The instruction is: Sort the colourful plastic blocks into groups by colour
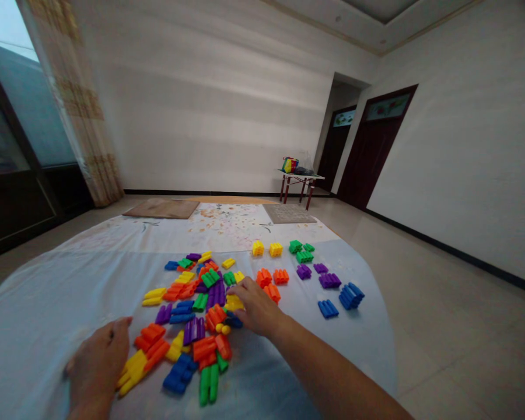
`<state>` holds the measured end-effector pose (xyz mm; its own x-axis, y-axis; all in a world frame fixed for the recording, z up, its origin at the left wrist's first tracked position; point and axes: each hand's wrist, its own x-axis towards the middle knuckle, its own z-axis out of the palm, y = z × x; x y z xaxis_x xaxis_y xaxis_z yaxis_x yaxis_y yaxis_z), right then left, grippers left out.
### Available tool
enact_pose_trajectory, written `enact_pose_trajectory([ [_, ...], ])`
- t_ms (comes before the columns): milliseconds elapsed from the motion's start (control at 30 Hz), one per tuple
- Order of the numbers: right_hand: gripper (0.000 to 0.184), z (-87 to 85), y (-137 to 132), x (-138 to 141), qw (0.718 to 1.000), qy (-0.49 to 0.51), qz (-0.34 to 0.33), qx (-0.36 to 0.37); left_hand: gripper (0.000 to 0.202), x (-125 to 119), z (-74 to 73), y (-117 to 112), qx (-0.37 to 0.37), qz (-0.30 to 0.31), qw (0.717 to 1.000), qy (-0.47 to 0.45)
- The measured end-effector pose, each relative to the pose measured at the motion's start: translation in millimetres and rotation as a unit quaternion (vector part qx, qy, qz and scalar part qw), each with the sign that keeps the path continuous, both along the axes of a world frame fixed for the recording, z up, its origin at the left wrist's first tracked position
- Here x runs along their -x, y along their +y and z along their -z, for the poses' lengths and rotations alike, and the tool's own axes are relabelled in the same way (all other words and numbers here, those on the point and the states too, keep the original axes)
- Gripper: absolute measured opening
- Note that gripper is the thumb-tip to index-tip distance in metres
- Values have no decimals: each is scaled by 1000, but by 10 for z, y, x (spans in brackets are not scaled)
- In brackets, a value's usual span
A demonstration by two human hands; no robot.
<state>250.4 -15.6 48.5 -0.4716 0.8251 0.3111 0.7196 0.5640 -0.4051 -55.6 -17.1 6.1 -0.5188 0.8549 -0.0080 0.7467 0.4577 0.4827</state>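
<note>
A loose heap of coloured plastic blocks (196, 309) lies on a pale blue sheet (48, 303) on the floor. My right hand (256, 306) reaches into the heap's right side, fingers curled over a yellow block (233, 303). My left hand (100, 364) rests on the sheet at the heap's left edge, fingers together, beside yellow and orange blocks (142, 353). To the right lie sorted groups: yellow (266, 249), green (301, 251), orange (272, 279), purple (319, 276) and blue (342, 300).
Beyond the blue sheet lie a white patterned sheet (227, 224) and two mats (161, 208). A small red-legged table (298, 182) with bags stands by the far wall. Dark doors (376, 149) are at right, a curtained window (26, 116) at left. Bare tile floor (441, 303) stretches right.
</note>
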Motion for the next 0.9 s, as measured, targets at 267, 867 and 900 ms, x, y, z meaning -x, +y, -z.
enact_pose_trajectory([
  [267, 40, 179, -442, -439, 998, -31, -26, 40, 59, -39, -12, -11, -16, -7, 1000, -6],
  [867, 53, -127, -215, -630, 994, 6, -64, 90, 61, 19, 51, 12, -22, -5, 1000, 6],
  [900, 53, -203, -131, -673, 996, 28, -42, 67, 62, 30, 62, 20, -17, -1, 1000, 11],
])
